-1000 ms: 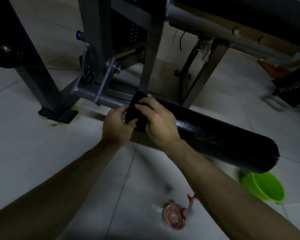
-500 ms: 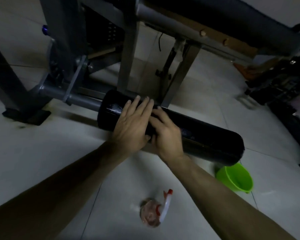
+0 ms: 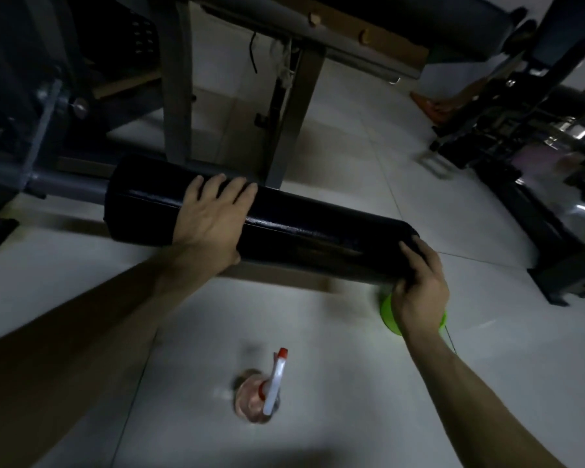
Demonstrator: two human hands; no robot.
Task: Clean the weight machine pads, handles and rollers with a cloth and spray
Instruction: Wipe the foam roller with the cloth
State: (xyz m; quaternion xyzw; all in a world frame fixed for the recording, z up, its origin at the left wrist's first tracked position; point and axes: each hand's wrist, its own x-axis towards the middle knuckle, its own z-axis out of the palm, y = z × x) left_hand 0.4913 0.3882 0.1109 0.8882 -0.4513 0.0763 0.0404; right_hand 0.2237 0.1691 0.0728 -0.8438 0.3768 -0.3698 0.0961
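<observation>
1. Roller (image 3: pixel 318 238): long black padded cylinder, lying level just above the tiled floor (image 3: pixel 352 383), its surface glossy.
2. Left hand (image 3: pixel 210 221): laid flat on the roller left of its middle, fingers straight across the top, thumb against the near side.
3. Right hand (image 3: pixel 419 285): well apart from the left, at the roller's right end, fingers curled round the end edge. Whether a cloth lies under it cannot be told.
4. Grey bar (image 3: pixel 68 190): runs out of the roller's left end into the machine.
5. Frame legs (image 3: pixel 178 96): grey uprights, standing just behind the roller.
6. Green bucket (image 3: pixel 387 312): on the floor below the roller's right end, mostly hidden by the right hand.
7. Spray bottle (image 3: pixel 271 390): clear, with white trigger head and red tip, upright on the floor nearer the camera than the roller.
8. Other dark equipment (image 3: pixel 520 136): beyond the roller's right end, blurred.
</observation>
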